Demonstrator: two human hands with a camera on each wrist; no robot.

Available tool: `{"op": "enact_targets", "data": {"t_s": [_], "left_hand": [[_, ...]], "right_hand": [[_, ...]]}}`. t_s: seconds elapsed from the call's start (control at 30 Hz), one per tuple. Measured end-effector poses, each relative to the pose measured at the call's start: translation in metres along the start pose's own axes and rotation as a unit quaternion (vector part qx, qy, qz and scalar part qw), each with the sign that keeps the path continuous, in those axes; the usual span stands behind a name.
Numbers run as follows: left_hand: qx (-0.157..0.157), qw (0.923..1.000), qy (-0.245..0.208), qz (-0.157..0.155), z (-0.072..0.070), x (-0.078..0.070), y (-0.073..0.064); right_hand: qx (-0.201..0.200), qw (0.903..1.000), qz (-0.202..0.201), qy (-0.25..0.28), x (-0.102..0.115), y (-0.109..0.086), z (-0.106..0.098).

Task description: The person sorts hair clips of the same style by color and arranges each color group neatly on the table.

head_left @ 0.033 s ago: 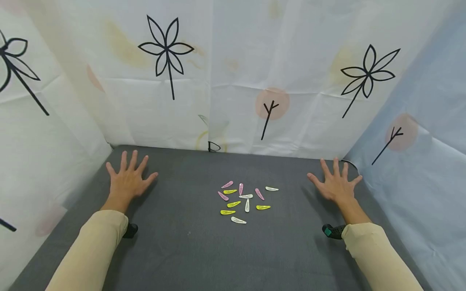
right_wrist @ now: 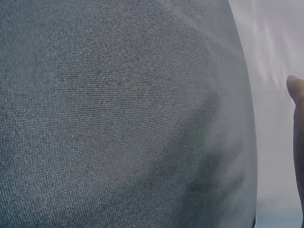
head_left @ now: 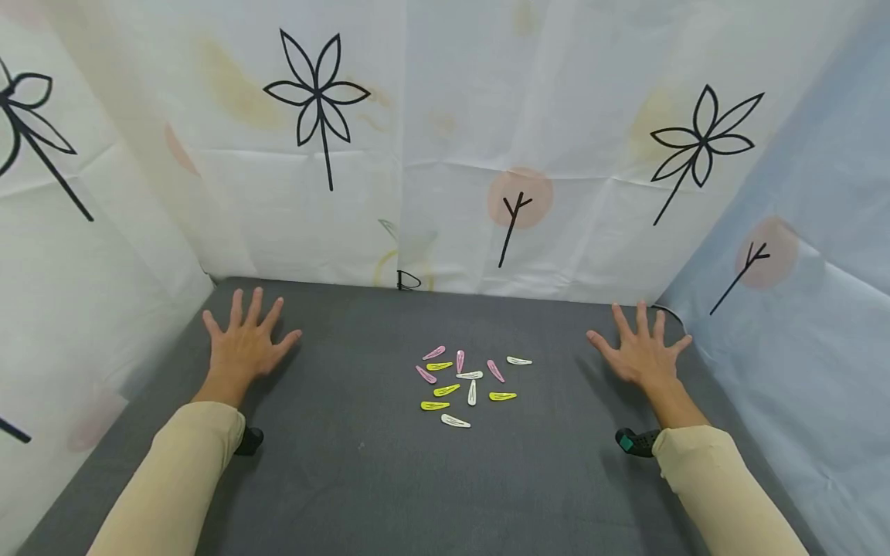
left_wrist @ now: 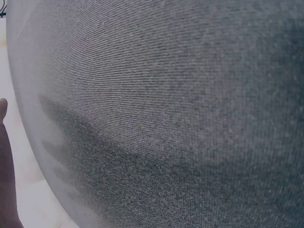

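Note:
Several snap hair clips lie loosely grouped near the middle of the table in the head view: pink clips point(head_left: 496, 371), yellow clips point(head_left: 503, 396) and white clips point(head_left: 455, 421). A white clip point(head_left: 469, 375) and a pink clip point(head_left: 460, 361) lie end to side. Well to the left of the group, my left hand point(head_left: 243, 351) is spread with straight fingers and holds nothing. Far to the right, my right hand point(head_left: 643, 355) is spread likewise, also holding nothing. Each wrist view shows only a thumb, the left thumb point(left_wrist: 5, 161) and the right thumb point(right_wrist: 298, 118), at its edge.
Dark grey cloth covers the table point(head_left: 389, 486). A white curtain point(head_left: 445, 93) printed with flowers rises along the back edge, with further hangings at the left and right sides. A dark wrist device point(head_left: 636, 442) sits under the right sleeve cuff.

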State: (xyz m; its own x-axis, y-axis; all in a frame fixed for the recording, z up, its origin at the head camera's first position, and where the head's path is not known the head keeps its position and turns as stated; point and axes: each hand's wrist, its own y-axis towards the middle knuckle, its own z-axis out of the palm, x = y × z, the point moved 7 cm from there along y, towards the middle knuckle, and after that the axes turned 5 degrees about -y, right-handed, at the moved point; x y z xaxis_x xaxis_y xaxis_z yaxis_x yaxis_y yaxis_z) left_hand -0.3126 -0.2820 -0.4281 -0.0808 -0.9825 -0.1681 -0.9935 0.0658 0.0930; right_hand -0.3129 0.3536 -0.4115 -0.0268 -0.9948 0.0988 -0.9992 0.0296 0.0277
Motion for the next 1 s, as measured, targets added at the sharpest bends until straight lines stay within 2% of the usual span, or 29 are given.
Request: {"op": "enact_targets", "data": {"t_s": [0.3, 0.57, 0.73, 1.0], "left_hand": [[-0.008, 0.9999, 0.008, 0.004, 0.001, -0.002, 0.0], [-0.001, 0.9999, 0.015, 0.006, 0.002, -0.004, 0.001], [0.015, 0.9998, 0.006, 0.009, 0.008, -0.007, -0.001], [0.014, 0.9994, -0.006, 0.031, 0.017, -0.021, -0.004]], "right_hand": [[0.003, 1.0, 0.002, 0.0, -0.003, -0.005, 0.001], [-0.002, 1.0, -0.006, -0.006, -0.003, -0.004, 0.001], [-0.002, 0.9998, -0.009, -0.017, -0.001, -0.004, 0.004], [-0.003, 0.9997, -0.02, -0.016, 0.009, -0.008, 0.005]]}}
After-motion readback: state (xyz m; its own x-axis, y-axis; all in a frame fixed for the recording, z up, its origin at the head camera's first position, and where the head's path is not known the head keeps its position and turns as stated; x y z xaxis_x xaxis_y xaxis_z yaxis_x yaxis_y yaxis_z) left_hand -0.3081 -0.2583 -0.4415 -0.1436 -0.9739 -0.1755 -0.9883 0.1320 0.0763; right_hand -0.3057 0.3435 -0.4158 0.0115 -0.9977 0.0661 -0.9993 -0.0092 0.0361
